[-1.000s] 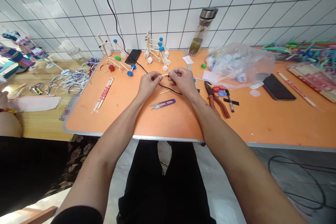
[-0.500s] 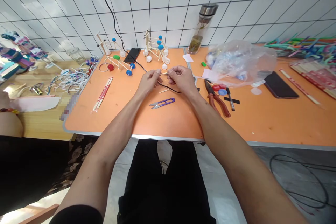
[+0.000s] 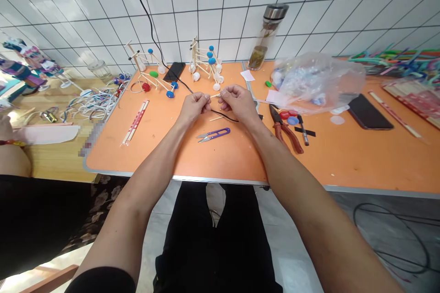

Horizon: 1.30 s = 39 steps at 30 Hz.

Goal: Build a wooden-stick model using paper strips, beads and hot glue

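Fingertips of my left hand [image 3: 194, 106] are pinched on the left end of a short thin wooden stick [image 3: 215, 95]. The stick's other end is in the closed fingers of my right hand [image 3: 238, 101], which hide it. Under both hands runs a black cable [image 3: 223, 114]. Nearer me lie purple thread snips [image 3: 219, 133], their blades pointing left. Beyond my hands stands a stick frame [image 3: 202, 62] with blue and white caps. A second stick frame [image 3: 153, 74] with red, green and blue caps stands to the left.
Red-handled pliers [image 3: 287, 132] and a marker [image 3: 303, 130] lie right of my right forearm. Further back are a plastic bag [image 3: 319, 82], a glass bottle [image 3: 263, 39] and phones [image 3: 370, 112]. Wrapped chopsticks [image 3: 135, 122] lie left. Another person's arm [image 3: 13, 158] rests at the far left.
The view has shifted slightly. My left fingers have curled a little more at the stick, while both hands stay in nearly the same place.
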Available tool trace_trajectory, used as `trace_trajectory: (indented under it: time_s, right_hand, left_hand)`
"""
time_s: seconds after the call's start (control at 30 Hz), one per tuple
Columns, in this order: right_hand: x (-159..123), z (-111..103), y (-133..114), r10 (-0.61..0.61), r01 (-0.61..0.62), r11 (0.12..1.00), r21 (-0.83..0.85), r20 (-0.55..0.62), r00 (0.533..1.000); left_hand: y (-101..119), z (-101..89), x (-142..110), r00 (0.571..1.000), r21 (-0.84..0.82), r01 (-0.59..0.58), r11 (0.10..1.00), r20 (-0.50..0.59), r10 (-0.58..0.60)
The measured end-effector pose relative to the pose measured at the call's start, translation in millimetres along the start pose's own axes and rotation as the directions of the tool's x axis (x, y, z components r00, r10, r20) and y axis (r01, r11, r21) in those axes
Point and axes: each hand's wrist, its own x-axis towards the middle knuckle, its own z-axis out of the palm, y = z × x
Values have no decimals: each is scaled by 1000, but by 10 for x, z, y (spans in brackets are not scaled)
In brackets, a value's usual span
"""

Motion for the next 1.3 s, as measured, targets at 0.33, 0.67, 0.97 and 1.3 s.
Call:
trace_trajectory:
  time_s: [0.33,0.67,0.97,1.3]
  right_hand:
    - [13,6,49,-62,63,997,-41,11,998]
    - [-6,25,11,-33,30,997,-70,-43,999]
    - [-1,13,31,-40,39,998,-50,-18,999]
    - [-11,36,29,-47,46,997,-59,-20,999]
  left_hand:
    - [-48,-8,10,999,13,8,1000,36,-9]
    - [-78,-1,0,999,17,-19,1000,49,18]
    - [-94,1,36,995,-2,-48,999,85,48]
    - [-79,0,13,990,-13,-34,999,139,35]
